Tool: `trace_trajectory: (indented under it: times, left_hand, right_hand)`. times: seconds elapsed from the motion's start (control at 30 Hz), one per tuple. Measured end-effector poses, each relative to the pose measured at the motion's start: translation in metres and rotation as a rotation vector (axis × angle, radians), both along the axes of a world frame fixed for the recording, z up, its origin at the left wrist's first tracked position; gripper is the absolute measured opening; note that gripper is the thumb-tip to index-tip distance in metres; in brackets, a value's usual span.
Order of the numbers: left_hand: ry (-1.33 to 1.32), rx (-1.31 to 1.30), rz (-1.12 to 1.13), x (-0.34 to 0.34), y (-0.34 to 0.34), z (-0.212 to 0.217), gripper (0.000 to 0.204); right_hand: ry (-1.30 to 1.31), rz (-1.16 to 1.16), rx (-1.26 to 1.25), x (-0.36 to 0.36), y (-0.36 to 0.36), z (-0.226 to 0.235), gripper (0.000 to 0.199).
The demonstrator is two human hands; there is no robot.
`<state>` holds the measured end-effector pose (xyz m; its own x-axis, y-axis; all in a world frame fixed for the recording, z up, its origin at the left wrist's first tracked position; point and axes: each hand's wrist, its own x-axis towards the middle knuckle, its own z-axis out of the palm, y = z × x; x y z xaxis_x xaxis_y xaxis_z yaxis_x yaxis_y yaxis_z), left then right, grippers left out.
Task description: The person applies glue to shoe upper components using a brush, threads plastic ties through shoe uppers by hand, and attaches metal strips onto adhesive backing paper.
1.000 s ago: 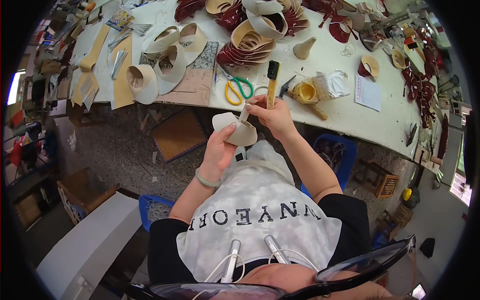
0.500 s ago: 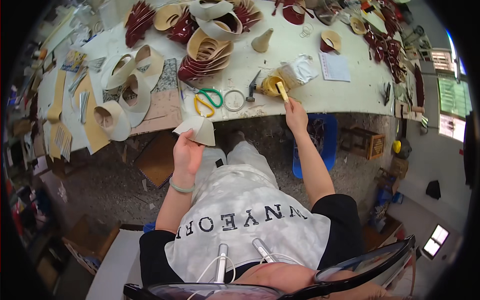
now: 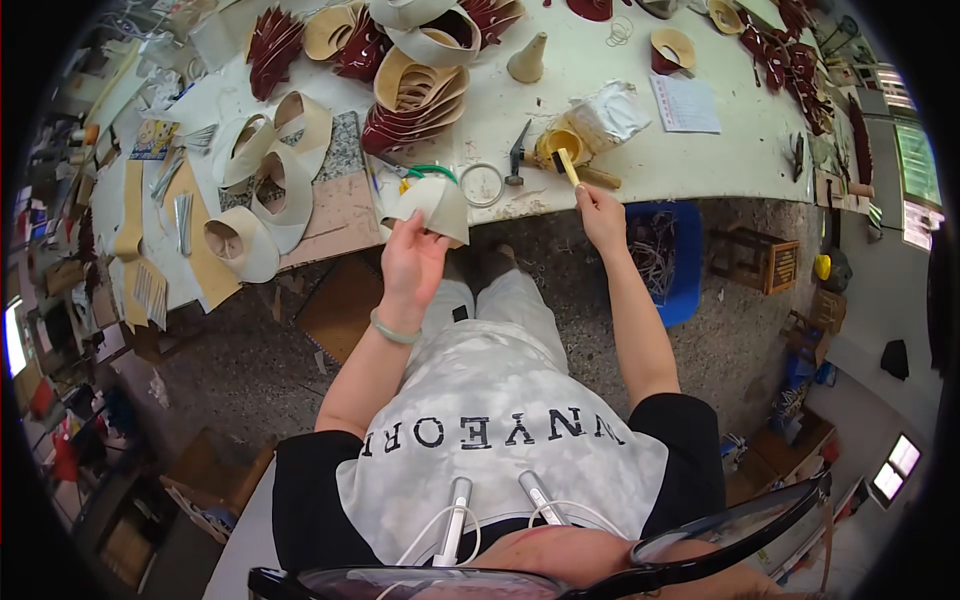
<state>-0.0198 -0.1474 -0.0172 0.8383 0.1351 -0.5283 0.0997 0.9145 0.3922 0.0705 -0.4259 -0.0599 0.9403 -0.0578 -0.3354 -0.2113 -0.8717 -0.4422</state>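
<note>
My left hand (image 3: 412,265) is closed on a cream curved shoe-upper-like piece (image 3: 440,205), its fingers along the lower edge. The piece is over the table's front edge and partly covers the scissors (image 3: 433,171) with green and yellow handles. In my right hand (image 3: 602,218), closed too, is a brush (image 3: 569,170) with a pale yellow handle. The brush's dark end is at the mouth of a yellow-stained pot (image 3: 562,142); whether its bristles touch what is inside I cannot tell. A hammer (image 3: 516,156) stands left of the pot, and a wooden stick (image 3: 600,178) lies in front of it.
A clear ring (image 3: 483,185) lies beside the scissors. Behind the pot is a crumpled whitish bag (image 3: 612,112). Cream curved pieces (image 3: 240,243) stand at left, stacked dark-red ones (image 3: 412,118) farther back. A cone (image 3: 527,58) and paper (image 3: 687,105) lie beyond. Below is a blue bin (image 3: 684,270).
My left hand has brought the cream piece up and to the right, over the table edge and part of the scissors. The brush stays at the pot in my right hand. The view has shifted slightly.
</note>
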Motion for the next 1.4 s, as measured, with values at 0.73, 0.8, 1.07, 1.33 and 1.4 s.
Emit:
trace_trajectory:
  times: [0.73,0.8,1.07,1.33,1.4]
  left_hand:
    - [-0.162,0.083,-0.147,0.005,-0.020,0.038,0.034]
    - [-0.142,0.092,-0.178,0.003,-0.018,0.040,0.035]
    - [-0.130,0.027,-0.178,0.000,-0.013,0.044,0.035]
    - [-0.109,0.068,-0.183,-0.005,-0.007,0.042,0.037]
    - [-0.132,0.017,-0.176,-0.005,-0.006,0.042,0.038]
  right_hand:
    - [-0.569,0.361,0.259,-0.037,0.070,0.104,0.021]
    - [-0.552,0.334,0.279,-0.038,0.070,0.109,0.021]
    - [-0.573,0.338,0.295,-0.037,0.072,0.114,0.022]
    - [-0.531,0.351,0.375,-0.051,0.077,0.121,0.020]
    - [-0.560,0.537,0.439,-0.057,0.082,0.121,0.020]
